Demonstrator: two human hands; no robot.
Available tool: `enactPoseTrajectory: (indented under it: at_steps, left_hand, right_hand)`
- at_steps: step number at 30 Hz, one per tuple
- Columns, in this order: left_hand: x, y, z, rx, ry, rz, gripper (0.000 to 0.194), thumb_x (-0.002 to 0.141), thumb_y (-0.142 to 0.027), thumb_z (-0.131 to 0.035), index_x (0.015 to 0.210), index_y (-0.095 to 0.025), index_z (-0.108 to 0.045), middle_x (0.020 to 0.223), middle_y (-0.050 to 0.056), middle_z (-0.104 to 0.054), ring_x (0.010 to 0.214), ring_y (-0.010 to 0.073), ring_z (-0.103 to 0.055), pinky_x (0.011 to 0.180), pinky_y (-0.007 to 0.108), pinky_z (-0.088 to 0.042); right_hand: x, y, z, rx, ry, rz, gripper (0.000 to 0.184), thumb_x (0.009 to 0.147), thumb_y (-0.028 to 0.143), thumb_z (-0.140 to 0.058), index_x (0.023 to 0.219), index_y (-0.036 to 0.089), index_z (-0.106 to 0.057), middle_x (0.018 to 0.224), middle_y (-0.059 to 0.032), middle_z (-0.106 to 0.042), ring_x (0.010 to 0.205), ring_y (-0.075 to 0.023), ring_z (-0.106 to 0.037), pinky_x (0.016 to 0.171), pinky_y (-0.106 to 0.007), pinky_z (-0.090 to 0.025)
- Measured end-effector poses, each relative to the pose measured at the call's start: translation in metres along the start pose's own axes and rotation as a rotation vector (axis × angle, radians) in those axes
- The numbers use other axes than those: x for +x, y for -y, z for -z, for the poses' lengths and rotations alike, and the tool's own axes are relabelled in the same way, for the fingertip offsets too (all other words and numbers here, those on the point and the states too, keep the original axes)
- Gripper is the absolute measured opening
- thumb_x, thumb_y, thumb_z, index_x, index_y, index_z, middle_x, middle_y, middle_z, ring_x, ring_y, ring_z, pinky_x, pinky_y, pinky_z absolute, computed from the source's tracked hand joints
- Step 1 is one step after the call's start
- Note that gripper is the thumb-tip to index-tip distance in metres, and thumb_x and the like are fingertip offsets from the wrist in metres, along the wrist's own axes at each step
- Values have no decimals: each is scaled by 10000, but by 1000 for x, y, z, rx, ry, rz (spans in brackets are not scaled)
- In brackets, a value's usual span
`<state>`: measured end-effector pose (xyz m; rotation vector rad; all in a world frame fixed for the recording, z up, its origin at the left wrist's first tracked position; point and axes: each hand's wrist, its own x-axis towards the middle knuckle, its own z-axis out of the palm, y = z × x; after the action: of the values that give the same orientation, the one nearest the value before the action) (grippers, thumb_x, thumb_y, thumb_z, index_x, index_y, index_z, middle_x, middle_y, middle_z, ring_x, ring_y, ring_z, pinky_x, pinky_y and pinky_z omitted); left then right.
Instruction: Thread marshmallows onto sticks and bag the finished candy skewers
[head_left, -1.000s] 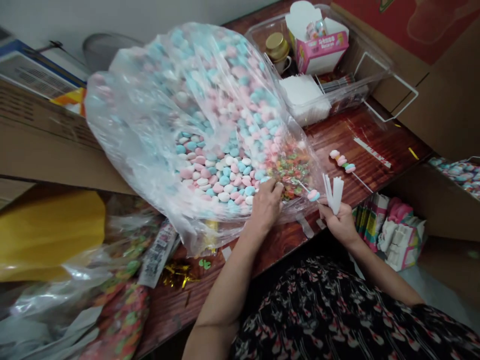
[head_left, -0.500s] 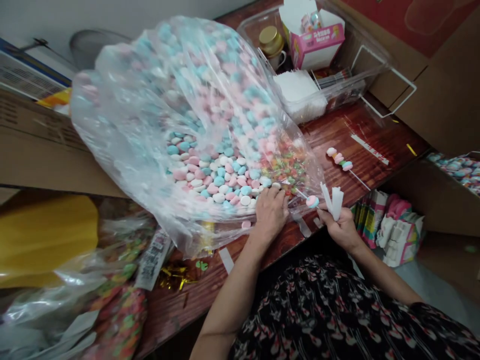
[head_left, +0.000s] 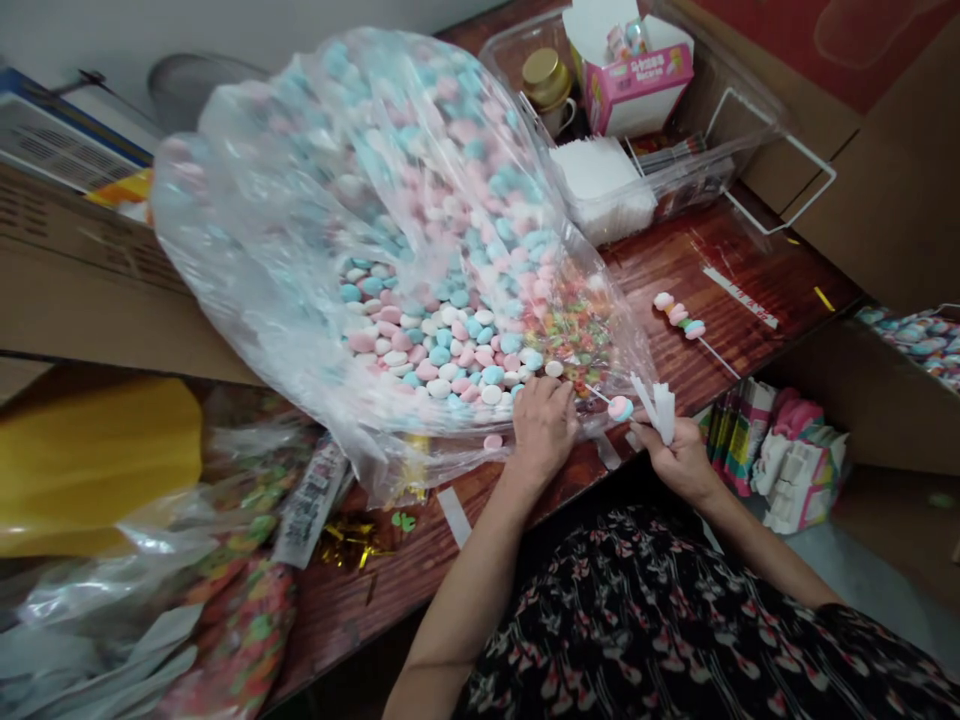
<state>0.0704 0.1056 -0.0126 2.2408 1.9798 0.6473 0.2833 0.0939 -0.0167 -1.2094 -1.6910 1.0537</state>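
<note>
A large clear plastic bag (head_left: 247, 250) lies on the table, holding many pastel candies (head_left: 442, 365) in pink, blue and white, with small orange and green gummies (head_left: 574, 335) at its right side. At the bag's near edge, my left hand (head_left: 546, 425) rests with curled fingers among the candies; whatever its fingertips hold is hidden. My right hand (head_left: 681, 462) is closed around a bunch of white sticks (head_left: 663, 412). It also grips a thin stick bearing a pink-and-blue candy (head_left: 620, 408), whose tip points toward my left fingers. A loaded candy skewer (head_left: 681, 318) lies beyond my right hand.
A clear plastic bin (head_left: 697, 165) at the back holds a pink box (head_left: 637, 85), a gold-lidded jar (head_left: 546, 80) and a white stack (head_left: 600, 185). Bagged gummies (head_left: 240, 630) lie at the left, near gold tinsel (head_left: 352, 545). Packets (head_left: 799, 460) stand below the table's right edge.
My right hand has shifted slightly left with the stick and its candy, closer to my left hand. My left hand stays at the bag's edge. The view has moved a little.
</note>
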Motion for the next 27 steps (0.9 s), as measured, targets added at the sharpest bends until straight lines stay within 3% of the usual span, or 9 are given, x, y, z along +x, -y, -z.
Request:
enactPoseTrajectory:
  at_steps: [5, 8, 13, 17, 22, 27]
  left_hand:
    - [3, 16, 17, -216, -106, 4, 185, 938, -207, -512, 977, -192, -692, 903, 65, -663, 866, 192, -583, 795, 336, -472]
    - [5, 17, 25, -75, 23, -15, 175, 923, -200, -522, 931, -184, -695, 849, 70, -640, 838, 214, -560, 756, 348, -456]
    - [-3, 8, 23, 191, 229, -51, 184, 830, -98, -528, 896, -194, -670, 858, 97, -622, 878, 274, -529, 740, 398, -436]
    - [-2, 10, 19, 212, 243, -59, 251, 803, -72, -511, 972, -194, -650, 889, 101, -635, 899, 281, -532, 783, 415, -447]
    - [4, 9, 21, 241, 284, -69, 202, 782, -63, -528, 897, -184, -644, 878, 110, -638, 907, 286, -541, 786, 417, -451]
    - [-6, 4, 22, 197, 219, -130, 139, 841, -105, -531, 865, -187, -642, 877, 117, -643, 898, 279, -551, 775, 415, -448]
  right_hand:
    - [0, -3, 1, -13, 20, 45, 201, 922, 267, -562, 1018, 208, -729, 702, 3, -668, 610, -147, -607, 604, -253, -491]
    - [2, -1, 1, -10, 44, 68, 238, 919, 244, -564, 1100, 221, -718, 716, 9, -671, 599, -138, -602, 609, -248, -487]
    - [0, 0, 0, -64, 56, 77, 194, 926, 262, -552, 919, 205, -737, 646, 3, -628, 609, -150, -599, 606, -252, -479]
    - [0, 0, 2, -75, 91, 80, 203, 930, 262, -543, 990, 213, -730, 647, 3, -621, 633, -159, -602, 612, -255, -483]
    - [1, 4, 3, -53, 144, 97, 203, 938, 242, -513, 961, 203, -710, 730, -13, -647, 643, -150, -588, 632, -257, -479]
    - [0, 5, 4, -45, 174, 97, 197, 944, 244, -503, 920, 202, -694, 715, -12, -633, 640, -150, -577, 630, -258, -470]
